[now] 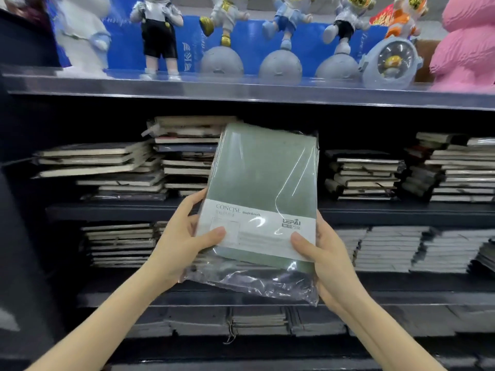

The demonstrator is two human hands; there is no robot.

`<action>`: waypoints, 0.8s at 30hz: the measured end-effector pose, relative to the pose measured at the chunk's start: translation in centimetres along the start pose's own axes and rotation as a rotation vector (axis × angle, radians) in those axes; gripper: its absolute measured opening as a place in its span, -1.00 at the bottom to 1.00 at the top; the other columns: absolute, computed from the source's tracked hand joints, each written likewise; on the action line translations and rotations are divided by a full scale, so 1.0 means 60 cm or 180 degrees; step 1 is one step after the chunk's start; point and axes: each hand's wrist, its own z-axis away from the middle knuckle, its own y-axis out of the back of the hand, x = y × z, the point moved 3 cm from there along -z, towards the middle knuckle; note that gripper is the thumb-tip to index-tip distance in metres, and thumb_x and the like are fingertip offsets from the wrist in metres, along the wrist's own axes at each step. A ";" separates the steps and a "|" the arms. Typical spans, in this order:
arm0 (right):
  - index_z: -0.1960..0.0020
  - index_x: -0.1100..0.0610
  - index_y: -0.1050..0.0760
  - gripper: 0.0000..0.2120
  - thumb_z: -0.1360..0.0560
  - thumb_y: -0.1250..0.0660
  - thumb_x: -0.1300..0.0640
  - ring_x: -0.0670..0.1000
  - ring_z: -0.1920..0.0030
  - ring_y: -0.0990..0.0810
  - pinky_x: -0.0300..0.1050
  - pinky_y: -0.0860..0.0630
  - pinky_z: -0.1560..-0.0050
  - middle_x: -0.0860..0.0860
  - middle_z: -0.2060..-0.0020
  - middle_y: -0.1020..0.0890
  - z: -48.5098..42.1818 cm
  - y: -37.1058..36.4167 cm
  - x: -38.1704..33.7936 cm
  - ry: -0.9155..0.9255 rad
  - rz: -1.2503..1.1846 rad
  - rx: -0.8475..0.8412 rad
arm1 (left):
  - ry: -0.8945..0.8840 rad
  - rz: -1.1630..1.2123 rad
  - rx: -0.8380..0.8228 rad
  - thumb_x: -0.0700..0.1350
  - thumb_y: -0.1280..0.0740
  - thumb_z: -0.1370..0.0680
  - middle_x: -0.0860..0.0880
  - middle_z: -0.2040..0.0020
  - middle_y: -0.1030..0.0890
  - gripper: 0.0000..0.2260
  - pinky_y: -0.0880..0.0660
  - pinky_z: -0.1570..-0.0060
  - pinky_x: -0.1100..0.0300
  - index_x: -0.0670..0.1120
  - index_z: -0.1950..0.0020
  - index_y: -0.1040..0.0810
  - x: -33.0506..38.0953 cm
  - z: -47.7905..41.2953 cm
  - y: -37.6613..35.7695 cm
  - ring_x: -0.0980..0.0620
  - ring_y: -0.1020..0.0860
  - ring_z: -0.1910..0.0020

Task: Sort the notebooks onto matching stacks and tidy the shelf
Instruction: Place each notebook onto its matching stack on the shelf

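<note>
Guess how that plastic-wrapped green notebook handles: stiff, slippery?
Probably stiff: the green notebook stands flat with left hand and right hand gripping only its lower end. Likely slippery: its plastic wrap is glossy, and the loose tail would crumple.

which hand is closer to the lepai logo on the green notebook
Right. The right hand grips the green notebook at its lower right edge, thumb just below the LEPAI logo; the left hand holds the lower left edge, across the white band.
</note>
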 end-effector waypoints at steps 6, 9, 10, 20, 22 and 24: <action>-0.46 -0.02 -0.28 -0.44 -0.53 -0.27 0.35 0.00 -0.21 -0.58 -0.01 -0.53 -0.21 -0.04 -0.20 -0.62 0.042 -0.137 0.018 0.0280 -0.0007 -0.0181 | -0.0376 -0.0019 0.0375 -0.33 -0.41 -0.39 -0.06 -0.04 -0.68 -0.39 -0.61 0.09 0.14 0.13 -0.33 -0.35 -0.003 0.085 0.131 -0.01 -0.65 -0.02; -0.39 -0.04 -0.34 -0.49 -0.54 -0.25 0.36 0.00 -0.18 -0.60 -0.08 -0.57 -0.11 -0.03 -0.16 -0.64 0.044 -0.215 0.017 0.0274 -0.0050 -0.0431 | -0.0314 0.0027 0.0636 -0.35 -0.39 -0.41 -0.03 -0.02 -0.69 -0.39 -0.62 0.14 0.17 0.10 -0.36 -0.36 0.003 0.115 0.204 0.00 -0.66 0.02; -0.36 -0.05 -0.37 -0.52 -0.54 -0.25 0.36 0.00 -0.17 -0.61 -0.10 -0.57 -0.10 -0.03 -0.15 -0.64 0.042 -0.242 0.015 0.0254 -0.0062 -0.0535 | -0.0266 0.0074 0.0739 -0.36 -0.39 -0.41 -0.02 0.00 -0.69 -0.40 -0.62 0.15 0.17 0.11 -0.34 -0.37 0.005 0.123 0.228 0.00 -0.66 0.03; -0.17 0.13 -0.53 -0.78 -0.55 -0.28 0.30 -0.13 0.41 -0.59 -0.19 -0.50 0.42 -0.02 0.20 -0.68 -0.083 -0.435 -0.012 -0.0552 0.0202 -0.0789 | 0.0376 -0.0162 0.1451 -0.28 -0.40 -0.48 -0.04 0.07 -0.69 -0.72 -0.59 0.35 0.08 0.03 -0.08 -0.54 0.073 0.085 0.398 0.00 -0.66 0.31; -0.10 0.15 -0.54 -0.83 -0.55 -0.28 0.30 -0.06 0.34 -0.62 -0.09 -0.55 0.31 0.03 0.16 -0.68 -0.111 -0.452 -0.021 -0.0588 0.0141 -0.0655 | 0.0447 -0.0624 0.1380 -0.22 -0.39 -0.50 -0.06 0.03 -0.65 -0.82 -0.56 0.31 0.08 0.04 -0.01 -0.54 0.089 0.052 0.411 0.00 -0.62 0.27; -0.12 0.22 -0.53 -0.83 -0.55 -0.26 0.33 0.02 0.28 -0.62 -0.06 -0.58 0.31 0.09 0.13 -0.65 -0.137 -0.464 -0.025 -0.0622 0.0047 -0.0469 | 0.0243 -0.1854 0.1421 -0.05 -0.39 -0.50 -0.05 -0.08 -0.56 -0.74 -0.49 0.16 0.10 0.01 -0.18 -0.50 0.102 0.032 0.417 -0.02 -0.57 0.13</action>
